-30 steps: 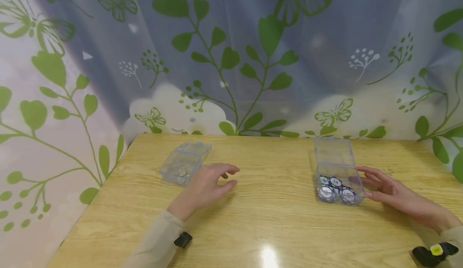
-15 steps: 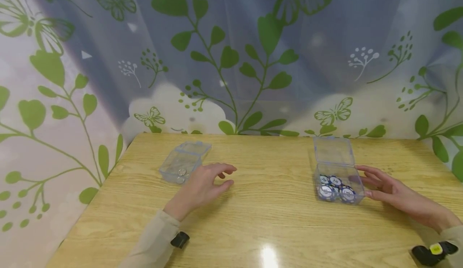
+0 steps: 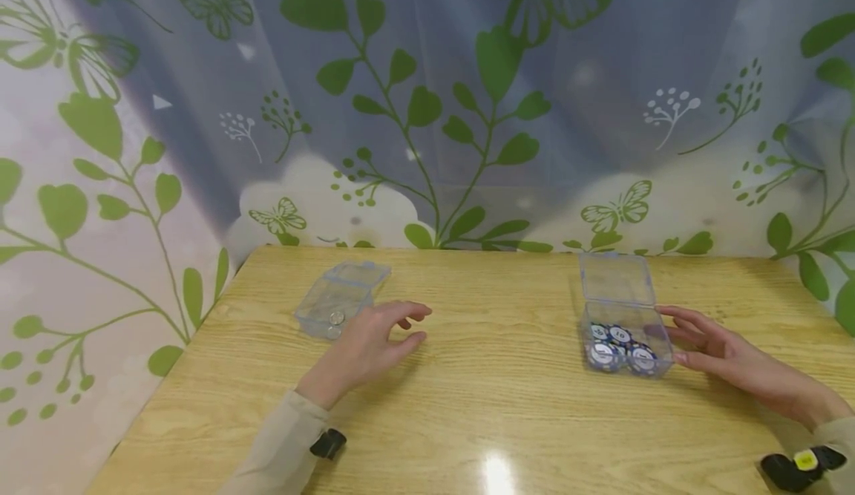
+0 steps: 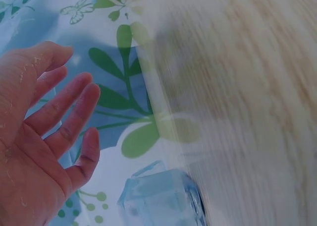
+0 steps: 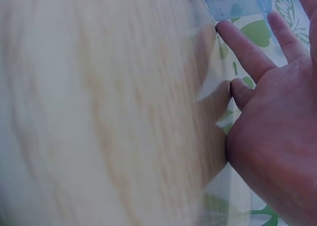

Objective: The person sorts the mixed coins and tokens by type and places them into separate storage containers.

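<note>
My left hand hovers over the table beside a small clear plastic box, its fingers loosely bent with nothing between them. That box has its lid flipped back, and a few silvery coin-like discs lie inside, partly behind the hand. In the left wrist view the palm faces the camera, away from the box. On the right, another clear box with a raised lid holds several blue-and-white poker chips. My right hand has its fingertips at this box's right side; its fingers look fairly straight.
Both boxes stand on a light wood table, toward its back. A curtain printed with green leaves and butterflies hangs behind the table and along its left side. Each wrist wears a black band.
My left hand has drifted slightly left, toward the box of silvery discs. The right hand, both boxes and the chips have stayed in place.
</note>
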`<state>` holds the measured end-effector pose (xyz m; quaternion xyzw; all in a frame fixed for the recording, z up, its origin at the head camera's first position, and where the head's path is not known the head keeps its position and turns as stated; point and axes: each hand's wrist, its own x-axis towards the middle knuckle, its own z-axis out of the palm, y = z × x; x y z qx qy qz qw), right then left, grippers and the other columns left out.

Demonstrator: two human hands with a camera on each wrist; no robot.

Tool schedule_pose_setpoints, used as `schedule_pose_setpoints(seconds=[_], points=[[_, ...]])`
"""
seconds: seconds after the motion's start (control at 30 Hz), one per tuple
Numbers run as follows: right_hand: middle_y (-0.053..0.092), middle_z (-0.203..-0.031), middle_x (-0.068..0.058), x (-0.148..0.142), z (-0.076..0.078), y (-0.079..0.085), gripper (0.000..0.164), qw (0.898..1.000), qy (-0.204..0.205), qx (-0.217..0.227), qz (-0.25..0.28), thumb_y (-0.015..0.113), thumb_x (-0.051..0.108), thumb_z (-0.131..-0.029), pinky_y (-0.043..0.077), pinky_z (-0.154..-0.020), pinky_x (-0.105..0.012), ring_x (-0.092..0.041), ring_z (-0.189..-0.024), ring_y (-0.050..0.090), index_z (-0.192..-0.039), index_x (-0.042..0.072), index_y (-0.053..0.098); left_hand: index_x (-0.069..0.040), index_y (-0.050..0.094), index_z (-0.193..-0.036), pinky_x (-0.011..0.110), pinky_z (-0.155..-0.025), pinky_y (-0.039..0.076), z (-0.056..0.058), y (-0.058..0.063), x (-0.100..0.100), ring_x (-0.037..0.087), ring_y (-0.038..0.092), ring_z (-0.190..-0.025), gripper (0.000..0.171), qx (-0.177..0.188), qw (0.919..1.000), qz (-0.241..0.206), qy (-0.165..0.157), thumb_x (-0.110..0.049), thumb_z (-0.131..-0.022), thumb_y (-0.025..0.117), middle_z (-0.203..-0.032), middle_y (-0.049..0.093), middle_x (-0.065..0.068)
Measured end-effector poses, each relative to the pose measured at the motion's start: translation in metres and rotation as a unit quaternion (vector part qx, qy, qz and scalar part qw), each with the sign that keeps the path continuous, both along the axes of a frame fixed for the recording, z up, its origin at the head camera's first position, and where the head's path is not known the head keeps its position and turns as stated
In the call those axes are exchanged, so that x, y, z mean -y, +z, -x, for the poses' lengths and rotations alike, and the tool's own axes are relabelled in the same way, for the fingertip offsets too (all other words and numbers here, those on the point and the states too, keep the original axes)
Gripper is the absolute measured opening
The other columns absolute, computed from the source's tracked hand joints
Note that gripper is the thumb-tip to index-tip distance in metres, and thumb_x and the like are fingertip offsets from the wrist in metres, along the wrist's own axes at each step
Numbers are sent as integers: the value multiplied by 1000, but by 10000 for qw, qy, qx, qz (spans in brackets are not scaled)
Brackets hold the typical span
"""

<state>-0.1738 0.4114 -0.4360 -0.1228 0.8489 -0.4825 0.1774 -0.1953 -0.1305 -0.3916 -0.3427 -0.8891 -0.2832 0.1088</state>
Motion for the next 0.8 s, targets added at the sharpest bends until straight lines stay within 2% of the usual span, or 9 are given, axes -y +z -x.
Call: schedule_pose_setpoints(seconds=[0.1,0.3,0.37,0.43,0.6,0.67,0.7,0.77,0.8], points=[[28,-164,2,-1,0,0,69,9999,-53,107,-28,50,20,-109,47,-87,-14,34,-117,33,-166,26,10,-12,70,-124,41,-80,60,-1,1,3,24,75,-96,29,20,10000,-51,32,-17,-95,73,-122,75,6],[26,-167,-16,0,-1,0,69,10000,-7,-18,-88,49,19,-109,47,-86,-14,33,-117,33,-166,24,11,-12,70,-125,43,-86,59,-4,0,15,25,74,-101,29,114,9997,-155,176,-16,-96,72,-123,75,6],[35,-161,3,1,-2,-1,68,9998,-7,-141,-120,50,19,-109,47,-86,-15,32,-118,34,-165,24,13,-11,70,-125,42,-87,59,-5,0,21,25,74,-102,30,55,9996,-168,233,-16,-95,73,-123,75,6],[36,-155,12,2,-2,0,67,9995,-17,-255,-170,50,19,-109,47,-87,-15,31,-119,34,-165,24,14,-9,71,-124,41,-89,59,-6,0,26,25,74,-102,31,-81,9995,-157,261,-15,-94,74,-123,75,6],[37,-160,-5,-1,-2,3,66,9982,2,-488,-348,47,18,-110,47,-85,-14,32,-119,33,-166,23,12,-8,71,-123,39,-88,59,-7,1,35,24,73,-101,32,-494,9981,-44,357,-16,-93,76,-121,76,6],[42,-156,5,-2,-2,3,65,9977,-48,-559,-381,47,18,-110,48,-84,-14,32,-118,34,-166,23,14,-9,72,-123,39,-89,58,-8,1,39,23,73,-103,32,-628,9970,-1,450,-17,-92,77,-120,76,5],[43,-150,17,-1,-3,3,64,9972,-69,-660,-358,47,17,-110,49,-84,-14,30,-119,36,-165,21,16,-10,71,-123,40,-90,58,-9,1,42,23,73,-105,33,-651,9966,3,498,-17,-92,78,-121,75,4],[41,-136,37,1,-6,3,61,9938,-142,-1012,-448,51,16,-109,50,-83,-14,29,-118,39,-163,16,24,-13,71,-124,44,-92,57,-12,1,48,23,72,-109,35,-723,9952,75,648,-21,-91,79,-123,74,3],[42,-135,39,2,-7,3,59,9905,-164,-1249,-552,53,14,-108,50,-82,-13,28,-118,40,-162,13,28,-14,71,-125,47,-94,55,-13,1,51,24,71,-112,37,-758,9943,126,743,-23,-91,80,-124,74,3]])
